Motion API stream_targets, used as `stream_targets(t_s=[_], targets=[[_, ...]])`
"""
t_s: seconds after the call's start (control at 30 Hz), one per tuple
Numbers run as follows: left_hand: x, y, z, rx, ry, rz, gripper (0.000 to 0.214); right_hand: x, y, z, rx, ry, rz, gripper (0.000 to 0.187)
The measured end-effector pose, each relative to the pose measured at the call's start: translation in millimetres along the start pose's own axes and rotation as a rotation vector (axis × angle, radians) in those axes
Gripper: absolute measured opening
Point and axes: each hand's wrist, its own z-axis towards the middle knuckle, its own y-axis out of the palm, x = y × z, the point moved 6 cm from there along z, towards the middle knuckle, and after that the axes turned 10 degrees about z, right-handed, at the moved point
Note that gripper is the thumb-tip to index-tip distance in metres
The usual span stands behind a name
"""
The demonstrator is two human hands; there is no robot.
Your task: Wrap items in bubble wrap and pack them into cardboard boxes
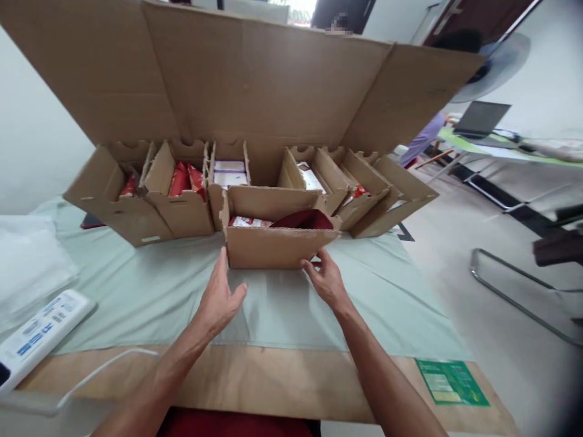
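Note:
A small open-topped cardboard bin (268,249) stands at the front middle of the cloth. A red and white packet (249,222) and something dark red (307,220) lie inside it. My left hand (221,297) is at the bin's lower left corner, fingers stretched and thumb spread, holding nothing. At the lower right corner, my right hand (327,278) has its thumb and fingers curled about the bin's edge. Behind it, several similar bins stand in a row, among them one with red packets (182,178) and one with white and purple boxes (230,173).
A tall folded cardboard panel (273,85) rises behind the bins. The pale green cloth (282,309) covers most of the wooden table (273,376). A white power strip (45,331) with a cable lies left, a green card (450,382) at the right front. A laptop (483,118) sits on another table.

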Motion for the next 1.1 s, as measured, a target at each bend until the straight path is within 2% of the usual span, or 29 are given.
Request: stream_targets(t_s=[0.1, 0.2, 0.23, 0.3, 0.37, 0.47, 0.57, 0.63, 0.77, 0.87, 0.93, 1.0, 1.07, 1.1], targets=[[-9.6, -4.6, -13.4, -0.052, 0.011, 0.110, 0.086, 5.1, -10.1, -21.6, 0.184, 0.013, -0.033, 0.050], [-18.1, -13.6, -44.1, -0.092, 0.074, 0.306, 0.072, 4.8, -16.8, -57.6, 0.303, 0.047, -0.078, 0.045], [-20.2, -16.8, -54.1, -0.101, 0.096, 0.377, 0.068, 2.1, -12.5, -67.6, 0.286, 0.052, -0.086, 0.041], [-24.1, -21.5, -69.8, -0.120, 0.120, 0.493, 0.062, -9.2, 10.9, -80.1, 0.147, 0.025, -0.087, 0.032], [-27.4, -22.5, -78.3, -0.132, 0.133, 0.556, 0.060, -31.0, 51.1, -84.2, -0.077, -0.071, -0.060, 0.024], [-30.5, -19.1, -81.2, -0.112, 0.167, 0.557, 0.060, -81.4, 124.1, -80.5, -0.379, -0.302, 0.011, 0.020], [-33.4, -16.1, -80.7, -0.086, 0.177, 0.436, 0.060, -138.1, 203.2, -67.1, -0.577, -0.508, 0.046, 0.024], [-36.4, -16.2, -80.8, -0.089, 0.150, 0.348, 0.057, -174.2, 263.2, -56.5, -0.716, -0.626, 0.034, 0.024], [-39.3, -18.8, -81.2, -0.079, 0.135, 0.287, 0.059, -229.5, 389.0, -33.4, -0.904, -0.734, -0.140, 0.024], [-40.4, -19.0, -79.7, -0.015, 0.148, 0.239, 0.063, -254.3, 468.6, -23.0, -0.947, -0.807, -0.280, 0.035], [-40.9, -16.2, -77.5, 0.015, 0.161, 0.193, 0.060, -262.1, 507.1, -20.9, -0.948, -0.859, -0.311, 0.040], [-41.5, -13.9, -74.7, 0.040, 0.157, 0.138, 0.057, -264.3, 531.1, -20.5, -0.938, -0.874, -0.300, 0.033], [-41.7, -14.3, -72.7, 0.066, 0.149, 0.095, 0.058, -264.4, 538.0, -21.0, -0.909, -0.861, -0.283, 0.026], [-41.4, -15.8, -72.4, 0.081, 0.152, 0.076, 0.058, -265.2, 533.5, -21.1, -0.881, -0.841, -0.247, 0.024]])
